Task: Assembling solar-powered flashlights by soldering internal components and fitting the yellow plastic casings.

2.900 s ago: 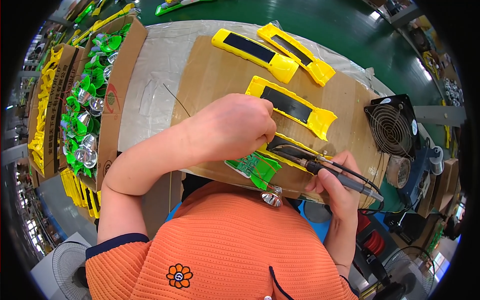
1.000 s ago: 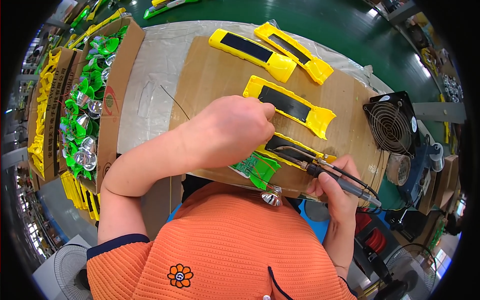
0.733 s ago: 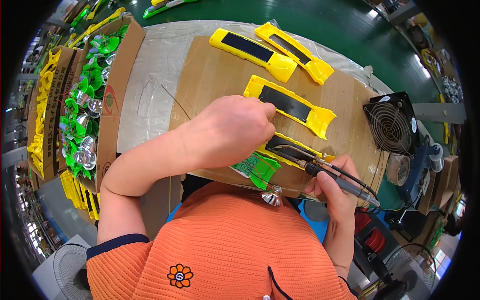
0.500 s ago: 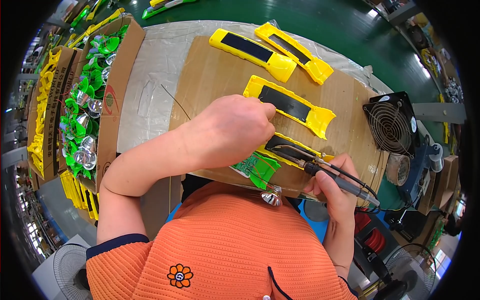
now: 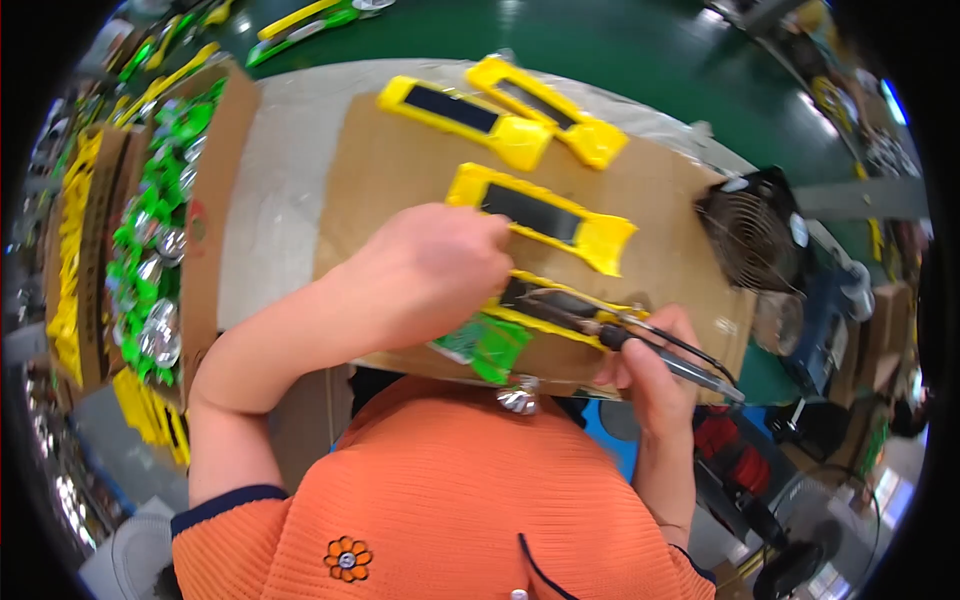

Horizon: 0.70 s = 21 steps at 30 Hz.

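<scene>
The left hand (image 5: 425,275) is pressing down, fingers curled, on a yellow housing (image 5: 560,310) with a green circuit board (image 5: 485,345) at the cardboard sheet's (image 5: 400,170) near edge. The right hand (image 5: 655,365) is gripping a soldering iron (image 5: 640,345), its tip lying over that housing. Three more yellow housings with dark panels are lying beyond; the closest (image 5: 545,215) is just behind the left hand. A small black fan (image 5: 750,235) is standing to the right.

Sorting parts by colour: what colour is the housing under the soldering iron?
Yellow housing, dark panel; head view.

floor (image 5: 640,40): green, glossy | bench (image 5: 285,170): grey, cardboard-topped | fan (image 5: 750,235): right
</scene>
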Available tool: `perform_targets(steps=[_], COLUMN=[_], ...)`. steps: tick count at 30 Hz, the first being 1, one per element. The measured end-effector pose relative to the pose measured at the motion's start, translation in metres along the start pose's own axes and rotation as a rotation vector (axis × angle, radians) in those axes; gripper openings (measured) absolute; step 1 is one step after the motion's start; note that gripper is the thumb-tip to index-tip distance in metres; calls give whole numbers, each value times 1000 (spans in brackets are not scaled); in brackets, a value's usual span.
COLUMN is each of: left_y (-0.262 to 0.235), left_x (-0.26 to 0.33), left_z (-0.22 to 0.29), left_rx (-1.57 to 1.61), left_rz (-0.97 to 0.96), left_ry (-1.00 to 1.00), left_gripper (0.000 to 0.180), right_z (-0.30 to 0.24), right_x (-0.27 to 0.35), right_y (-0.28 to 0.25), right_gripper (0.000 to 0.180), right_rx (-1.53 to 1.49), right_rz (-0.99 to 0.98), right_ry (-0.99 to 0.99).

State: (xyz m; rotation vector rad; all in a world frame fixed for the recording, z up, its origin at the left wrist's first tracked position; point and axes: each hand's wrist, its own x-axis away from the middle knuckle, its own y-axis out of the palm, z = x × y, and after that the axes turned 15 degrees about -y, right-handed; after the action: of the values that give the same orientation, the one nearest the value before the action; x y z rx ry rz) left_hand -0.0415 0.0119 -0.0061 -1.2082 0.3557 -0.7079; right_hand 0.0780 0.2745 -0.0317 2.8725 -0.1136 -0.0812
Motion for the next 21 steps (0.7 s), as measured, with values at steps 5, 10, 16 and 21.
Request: perform_targets(steps=[5,10,16,21], left_y=[-6,-5,-4,-12], left_x=[1,2,-1,3], left_z=[10,25,25,21], left_rx=[65,153,141,108], left_rz=[-17,38,31,12], left_ry=[-75,-164,-172,-186], left_gripper=[10,8,6,7], right_z=[1,-1,-2,-3], right_x=[-4,-3,0,-2], right_y=[-1,-5,-8,-4], right_gripper=[18,17,19,18], right_rx=[-23,-117,-140,-114], right_rz=[4,-83,-75,-67], right_ry=[80,30,-8,-37])
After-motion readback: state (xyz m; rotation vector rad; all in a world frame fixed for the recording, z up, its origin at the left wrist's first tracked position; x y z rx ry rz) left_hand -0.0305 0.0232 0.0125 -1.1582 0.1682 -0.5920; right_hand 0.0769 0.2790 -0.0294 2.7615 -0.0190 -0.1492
